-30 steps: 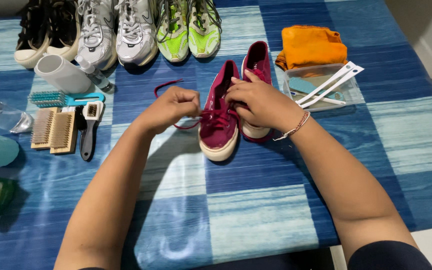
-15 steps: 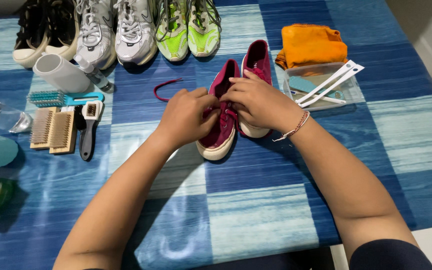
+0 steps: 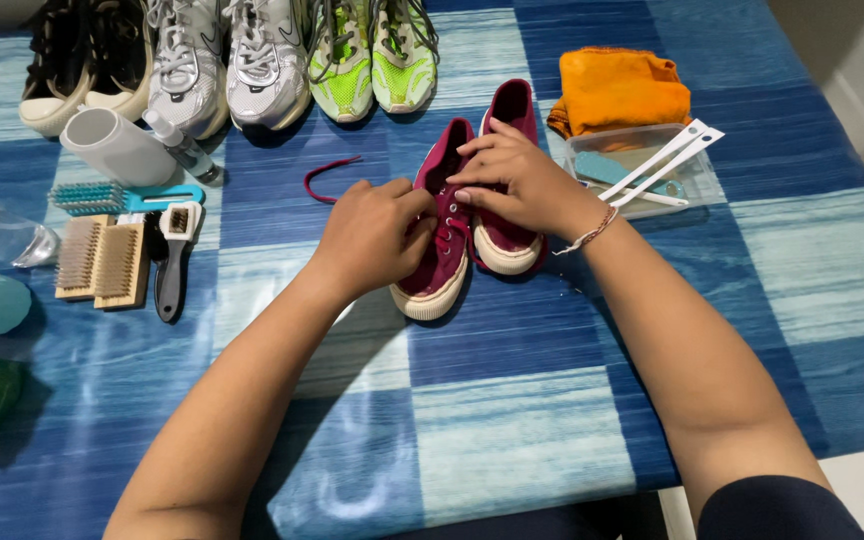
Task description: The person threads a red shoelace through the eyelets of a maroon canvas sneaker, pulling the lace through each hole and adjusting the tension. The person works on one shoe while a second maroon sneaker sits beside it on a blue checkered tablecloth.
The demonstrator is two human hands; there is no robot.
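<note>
The maroon sneaker (image 3: 440,262) lies mid-table beside its mate (image 3: 505,232); the left hand (image 3: 372,235) pinches its maroon lace (image 3: 324,180), the right hand (image 3: 512,180) curls over the eyelets. Nearby, a clear plastic box (image 3: 592,150) holds a teal tool (image 3: 620,172)

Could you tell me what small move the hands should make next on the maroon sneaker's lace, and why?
Probably draw the loose lace end through with the left hand. Both hands sit on the lace area of the maroon sneaker, the right hand steadying its upper, while the lace end lies slack on the blue checked tablecloth.
</note>
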